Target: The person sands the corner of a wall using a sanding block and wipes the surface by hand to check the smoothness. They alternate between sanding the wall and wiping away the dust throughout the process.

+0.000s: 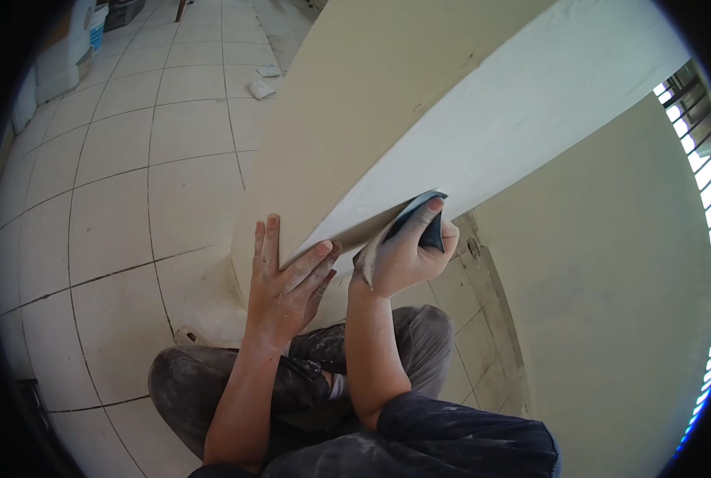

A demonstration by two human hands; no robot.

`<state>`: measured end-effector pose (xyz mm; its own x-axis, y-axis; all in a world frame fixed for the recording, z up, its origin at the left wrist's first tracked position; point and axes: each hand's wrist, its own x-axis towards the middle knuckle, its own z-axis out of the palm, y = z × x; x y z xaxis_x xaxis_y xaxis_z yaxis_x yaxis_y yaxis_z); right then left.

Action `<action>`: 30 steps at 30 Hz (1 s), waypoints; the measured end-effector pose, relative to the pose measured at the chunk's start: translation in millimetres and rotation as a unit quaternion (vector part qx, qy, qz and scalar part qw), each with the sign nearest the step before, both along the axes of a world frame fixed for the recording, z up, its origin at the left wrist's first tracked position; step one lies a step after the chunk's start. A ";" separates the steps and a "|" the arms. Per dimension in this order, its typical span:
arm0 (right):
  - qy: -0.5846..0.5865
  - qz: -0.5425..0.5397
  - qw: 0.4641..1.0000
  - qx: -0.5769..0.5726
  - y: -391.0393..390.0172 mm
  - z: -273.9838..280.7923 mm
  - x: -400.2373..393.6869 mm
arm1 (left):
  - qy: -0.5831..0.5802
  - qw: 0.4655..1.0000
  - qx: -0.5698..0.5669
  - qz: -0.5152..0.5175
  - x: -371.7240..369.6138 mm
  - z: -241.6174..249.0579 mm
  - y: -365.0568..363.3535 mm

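A white-coated narrow wall face [483, 119] meets a beige wall face [355, 88] along a long straight corner. My right hand [407, 259] is closed round a dark blue tool [430, 227], which lies against the lower part of the white face. A flat grey strip [367, 229], apparently its blade, reaches from the tool towards my left hand. My left hand [288, 283] has its fingers spread at the lower corner, two on the beige side and the others near the strip's end. White dust covers both hands. The right palm hides part of the tool.
Large pale floor tiles [112, 223] spread out at the left, with small white pieces [261, 89] lying on them. A bucket [99, 28] stands at the top left. My crossed legs [204, 382] are below. Another wall surface [602, 263] and a barred opening [702, 151] are at the right.
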<state>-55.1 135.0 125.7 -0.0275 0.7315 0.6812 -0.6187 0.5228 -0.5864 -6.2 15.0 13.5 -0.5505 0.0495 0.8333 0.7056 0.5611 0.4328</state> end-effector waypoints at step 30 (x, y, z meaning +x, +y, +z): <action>-0.016 0.037 0.996 -0.074 48.1 65.6 -12.5 | 0.004 0.997 -0.072 -0.014 2.2 7.5 -11.1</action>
